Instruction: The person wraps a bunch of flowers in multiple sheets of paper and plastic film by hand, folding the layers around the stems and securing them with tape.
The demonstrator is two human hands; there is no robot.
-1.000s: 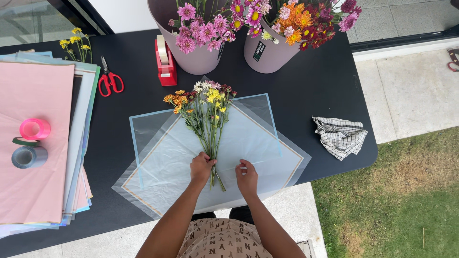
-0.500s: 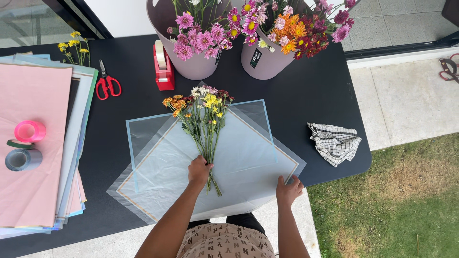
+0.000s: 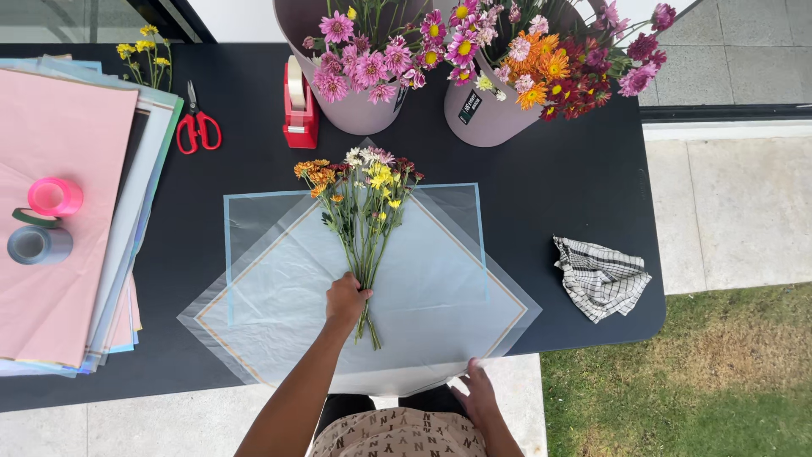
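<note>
Bouquet (image 3: 364,211) lies on the wrapping sheets (image 3: 440,288), mid-table, blooms pointing away from you, stems toward you. Your left hand (image 3: 347,300) is closed over the stems near their lower end, pinning them to the sheets; stem tips stick out just past the hand. Your right hand (image 3: 478,393) is at the near corner of the sheets, at the table edge, fingers on the sheet corner. Can't tell if it's pinching the corner or just resting on it.

Sheets: translucent, stacked, one laid square with a blue border, one turned as a diamond with a tan border. The near corner overhangs the table (image 3: 575,186).

Outward from there:
- Checked cloth (image 3: 599,278), crumpled, right of the sheets, apart from them.
- Two buckets of flowers at the far edge: left bucket (image 3: 359,114) with pink blooms, right bucket (image 3: 482,110) with mixed pink, orange and dark red.
- Red tape dispenser (image 3: 299,114) just left of the left bucket.
- Red-handled scissors (image 3: 197,127) further left.
- Paper stack (image 3: 68,220) on the table's left end, pink sheet on top, with a pink tape roll (image 3: 55,196) and a grey roll (image 3: 38,244) sitting on it.
- Small yellow sprig (image 3: 145,55) at the far left corner.
</note>
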